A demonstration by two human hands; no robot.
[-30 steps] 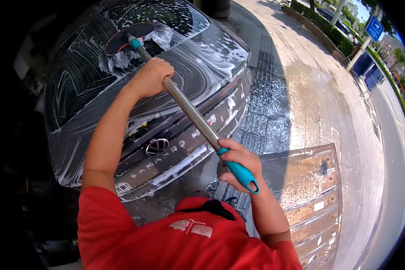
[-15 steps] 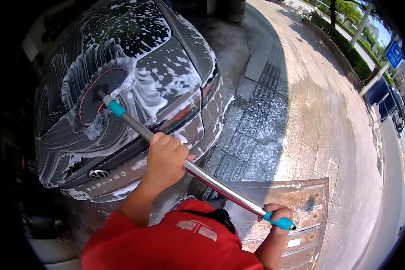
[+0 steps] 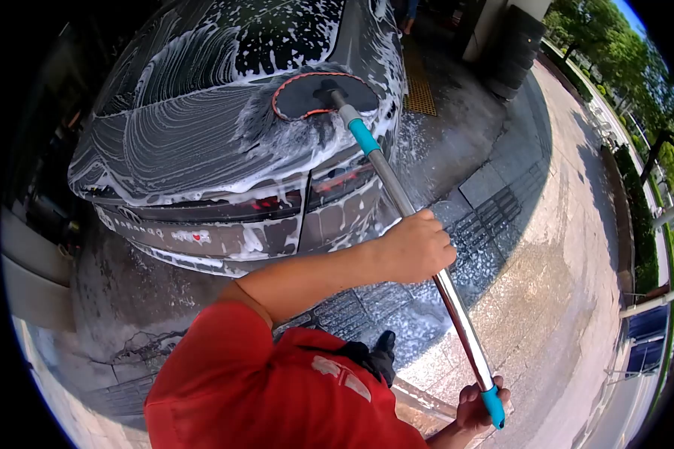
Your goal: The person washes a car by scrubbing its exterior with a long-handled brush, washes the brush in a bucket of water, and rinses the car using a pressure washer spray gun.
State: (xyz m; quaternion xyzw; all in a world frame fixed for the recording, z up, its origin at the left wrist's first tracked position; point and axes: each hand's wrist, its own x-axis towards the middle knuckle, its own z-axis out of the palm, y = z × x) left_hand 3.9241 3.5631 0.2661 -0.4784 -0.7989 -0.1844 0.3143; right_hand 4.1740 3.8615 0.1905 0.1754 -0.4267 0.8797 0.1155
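Observation:
In the head view, my left hand is wrapped round the silver pole of a long-handled car wash mop. Lower right, the fingers of my right hand close on the teal grip at the pole's end. The mop's dark, kidney-shaped head, edged in red, presses on the rear corner of a dark grey car. White foam and curved wipe streaks cover the car's tailgate. Suds dot the rear window. The pad's fibres are mostly hidden beneath the head.
A stack of tyres stands by a pillar at the upper right. Near the car's far side, another person's leg shows beside a yellow floor grate. Wet, sudsy paving lies below the bumper, with sunlit pavement to the right.
The mop head has swept right across the tailgate to the car's right rear corner. Both hands stay on the pole, which stands steeper in view, and the camera has turned.

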